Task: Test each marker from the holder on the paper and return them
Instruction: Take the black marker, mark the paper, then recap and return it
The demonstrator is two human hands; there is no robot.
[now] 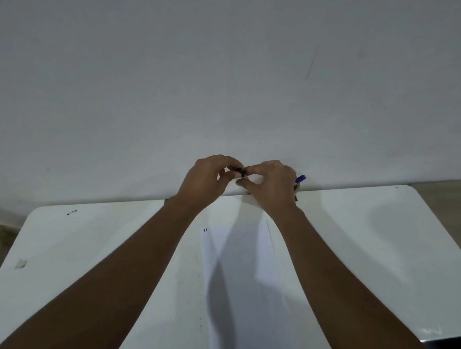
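Observation:
A white sheet of paper [239,267] lies on the white table [94,248], with two tiny marks, blue and red, at its top left corner [205,230]. Above the table's far edge, my left hand [208,178] and my right hand [271,183] meet, both pinching a small dark marker [241,171]; only a short black piece shows between the fingers. A blue marker tip [300,179] sticks out behind my right hand. The holder is mostly hidden by that hand; a brown sliver [296,195] shows at the wrist.
A plain grey wall [218,68] rises right behind the table. Small dark specks [71,212] lie near the far left corner, and a scrap of tape [21,263] sits at the left edge. Floor shows at the far right.

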